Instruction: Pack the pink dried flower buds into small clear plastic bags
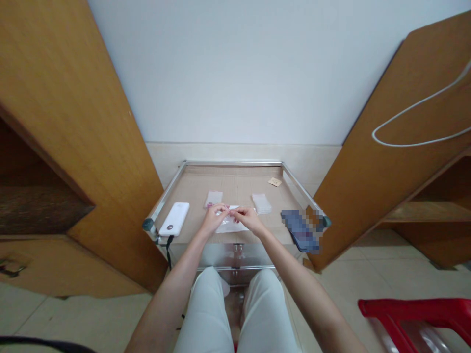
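Over the front middle of the small table [235, 184], my left hand [214, 218] and my right hand [247, 216] meet at the fingertips, both pinched closed. What lies between the fingers is too small to make out. Under them lies a white sheet [232, 227], flat on the tabletop. Just behind my left hand is a clear plastic bag [214, 197] with something small and pinkish at its lower edge. A stack of clear plastic bags [261, 203] rests to the right of my right hand, apart from it.
A white power bank [174, 219] with a black cable lies at the table's left. At the right edge is a dark, blurred-out phone-like object [300, 230]. A small tan paper [274, 182] lies at the back right. Metal rails border the table; a red stool [415, 309] stands lower right.
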Tool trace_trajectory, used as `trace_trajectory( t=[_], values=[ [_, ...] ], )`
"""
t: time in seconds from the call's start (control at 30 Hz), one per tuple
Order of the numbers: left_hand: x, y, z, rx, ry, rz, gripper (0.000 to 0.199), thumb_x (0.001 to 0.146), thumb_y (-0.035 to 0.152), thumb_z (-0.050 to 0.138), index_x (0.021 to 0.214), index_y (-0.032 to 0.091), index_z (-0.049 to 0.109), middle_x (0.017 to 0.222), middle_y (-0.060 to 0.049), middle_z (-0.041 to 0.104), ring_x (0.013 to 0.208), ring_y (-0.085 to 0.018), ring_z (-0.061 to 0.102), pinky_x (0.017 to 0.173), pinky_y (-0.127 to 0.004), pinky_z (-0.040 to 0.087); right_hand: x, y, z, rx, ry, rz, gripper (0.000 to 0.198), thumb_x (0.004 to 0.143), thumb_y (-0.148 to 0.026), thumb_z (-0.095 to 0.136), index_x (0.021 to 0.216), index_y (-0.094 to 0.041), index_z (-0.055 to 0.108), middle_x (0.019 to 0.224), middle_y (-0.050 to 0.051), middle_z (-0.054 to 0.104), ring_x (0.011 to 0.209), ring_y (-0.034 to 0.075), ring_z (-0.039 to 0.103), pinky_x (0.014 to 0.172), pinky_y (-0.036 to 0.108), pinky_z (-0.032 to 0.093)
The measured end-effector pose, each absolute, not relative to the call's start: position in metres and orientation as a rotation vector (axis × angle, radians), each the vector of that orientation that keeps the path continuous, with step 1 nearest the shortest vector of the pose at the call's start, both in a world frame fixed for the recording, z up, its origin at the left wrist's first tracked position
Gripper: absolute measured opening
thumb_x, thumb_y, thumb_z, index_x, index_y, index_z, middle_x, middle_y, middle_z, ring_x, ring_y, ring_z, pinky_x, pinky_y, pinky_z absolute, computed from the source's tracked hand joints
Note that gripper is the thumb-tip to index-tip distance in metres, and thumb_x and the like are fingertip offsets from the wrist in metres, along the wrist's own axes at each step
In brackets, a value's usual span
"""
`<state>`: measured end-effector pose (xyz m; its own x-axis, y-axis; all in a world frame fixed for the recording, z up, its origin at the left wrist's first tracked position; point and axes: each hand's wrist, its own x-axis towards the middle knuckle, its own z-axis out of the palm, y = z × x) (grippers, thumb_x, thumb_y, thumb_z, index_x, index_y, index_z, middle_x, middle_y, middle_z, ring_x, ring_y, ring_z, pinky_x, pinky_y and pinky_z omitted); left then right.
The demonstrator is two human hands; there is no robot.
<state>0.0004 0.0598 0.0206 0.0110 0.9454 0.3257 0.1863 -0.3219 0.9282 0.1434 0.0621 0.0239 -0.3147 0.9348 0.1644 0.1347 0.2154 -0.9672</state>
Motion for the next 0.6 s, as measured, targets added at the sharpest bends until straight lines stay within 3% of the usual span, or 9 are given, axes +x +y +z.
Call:
trace_trajectory(
  t=[0.33, 0.6],
  values=[
    [-0.0002, 0.0637, 0.012, 1.711, 1.303, 1.383, 0.015, 0.06, 0.014, 0.051, 0.046, 0.019, 0.051, 0.071, -0.003, 0.063, 0.075, -0.016, 0.055, 0.077, -0.028, 0.038, 0.1358, 0.0652, 0.0312, -1.203, -1.884, 0.927, 0.014, 0.066, -0.017, 0.05, 0.054, -0.014, 0.057, 0.046, -0.003, 0.052, 0.044, 0.007, 0.043, 0.045, 0.018, 0.031],
    [0.0009, 0.0639, 0.0116, 1.764, 1.353, 1.426, 0.015, 0.059, 0.013, 0.05, 0.045, 0.019, 0.049, 0.07, -0.004, 0.061, 0.077, -0.017, 0.055, 0.078, -0.031, 0.038, 0.1335, 0.0697, 0.0258, -1.241, -1.955, 0.78, 0.01, 0.065, -0.016, 0.05, 0.057, -0.013, 0.054, 0.05, -0.002, 0.051, 0.047, 0.007, 0.041, 0.047, 0.018, 0.029]
  ],
)
